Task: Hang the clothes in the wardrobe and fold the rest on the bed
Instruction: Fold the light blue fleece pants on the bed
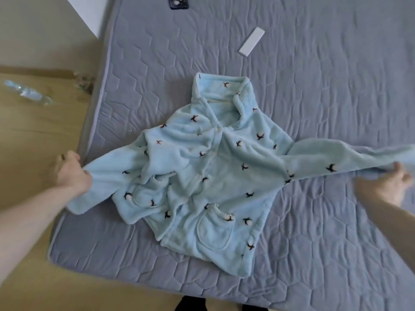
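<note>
So this looks like the very start of a fold, nothing more. The light blue fleece pajama top [215,167] is lying front-up on the grey quilted mattress [314,86], collar pointing away from the person, buttons done up down the middle as far as I can see. The body is still pretty rumpled, especially the left half, where the fabric is bunched over the pocket area.

The left hand [71,171] has its fingers curled around the cuff end of the left sleeve, right at the mattress edge. The right hand [390,185] is out at the end of the right sleeve, which is stretched far to the side. That hand is motion-blurred, so I think it's pinching the cuff, but I can't tell for sure how the fingers sit.

Progress-wise: the top is laid out and the sleeves are spread, which is the prep step. No sleeve is folded in, no body fold made, and no finished pile shows anywhere in view. No wardrobe or hangers in view either, so no telling how the hanging part stands.

Other stuff on the bed: a dark phone [179,2] near the far edge and a flat white rectangular thing [251,44]. A clear plastic bottle [27,93] lies on the wooden floor [33,135] beside it.
</note>
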A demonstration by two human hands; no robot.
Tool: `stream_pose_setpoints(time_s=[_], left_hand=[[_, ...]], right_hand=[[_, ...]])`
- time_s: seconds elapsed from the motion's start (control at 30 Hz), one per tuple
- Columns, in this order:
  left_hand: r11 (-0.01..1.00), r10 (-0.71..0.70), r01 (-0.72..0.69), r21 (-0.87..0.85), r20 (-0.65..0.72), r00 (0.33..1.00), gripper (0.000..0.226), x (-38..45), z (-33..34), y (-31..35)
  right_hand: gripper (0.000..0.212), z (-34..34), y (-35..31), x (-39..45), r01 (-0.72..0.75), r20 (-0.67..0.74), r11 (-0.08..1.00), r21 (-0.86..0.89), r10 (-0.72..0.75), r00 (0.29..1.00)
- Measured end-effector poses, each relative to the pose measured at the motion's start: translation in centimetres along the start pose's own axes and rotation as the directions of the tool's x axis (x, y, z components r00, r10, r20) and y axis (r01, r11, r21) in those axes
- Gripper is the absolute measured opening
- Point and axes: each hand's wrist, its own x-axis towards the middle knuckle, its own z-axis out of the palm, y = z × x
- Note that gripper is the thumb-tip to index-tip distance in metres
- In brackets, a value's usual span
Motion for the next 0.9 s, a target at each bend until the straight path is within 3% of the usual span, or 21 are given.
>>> stream_pose_setpoints(time_s=[0.07,0.17,0.23,0.33,0.4,0.5,0.57,0.63,0.7,0.83,0.9], left_hand=[[0.997,0.072,-0.072,0.019,-0.03,0.997,0.044,-2.1,3.0,0.1],[0.99,0.138,-0.131,-0.049,0.2,0.97,0.043,-6.4,7.9,0.5],[0.992,0.095,-0.049,-0.115,0.437,0.894,0.065,-8.8,11.1,0.7],[0.972,0.04,0.107,-0.209,0.597,0.801,0.11,-11.3,14.8,0.8],[0.962,0.037,0.128,-0.242,0.58,0.814,0.104,-11.8,16.6,1.0],[0.979,0.07,0.027,-0.202,0.457,0.887,0.049,-11.8,18.2,1.0],[0.984,0.111,-0.061,-0.168,0.304,0.946,0.017,-11.5,18.1,0.8],[0.981,0.184,-0.166,-0.099,0.206,0.961,0.009,-11.5,17.7,0.3],[0.968,0.25,-0.242,-0.061,0.256,0.934,0.013,-12.4,17.2,-0.5],[0.899,0.409,-0.438,-0.025,0.407,0.817,0.023,-18.2,15.3,-2.6],[0.882,0.443,-0.464,-0.078,0.468,0.764,0.028,-21.8,14.4,-3.4]], right_hand=[[0.085,2.7,0.2,-4.2,-0.016,0.263,0.998,-0.058,0.031,0.964],[0.099,7.9,3.1,-12.5,-0.11,0.638,0.984,-0.141,0.175,0.749],[0.112,10.6,4.9,-17.7,-0.175,0.747,0.956,-0.237,0.294,0.597],[0.107,14.4,6.7,-23.9,-0.281,0.803,0.938,-0.204,0.325,0.499],[0.087,15.8,7.1,-26.4,-0.253,0.822,0.954,-0.164,0.274,0.499],[0.035,16.0,7.5,-27.2,-0.155,0.817,0.973,-0.169,0.226,0.53],[0.017,15.1,8.0,-26.8,-0.159,0.787,0.971,-0.179,0.238,0.569],[0.015,13.6,8.7,-26.1,-0.147,0.728,0.969,-0.199,0.247,0.639],[0.021,11.8,9.8,-25.1,-0.112,0.682,0.967,-0.228,0.241,0.691],[0.028,8.1,11.4,-22.7,-0.087,0.661,0.93,-0.356,0.316,0.68],[0.028,7.0,12.0,-21.8,-0.053,0.655,0.901,-0.43,0.352,0.668]])
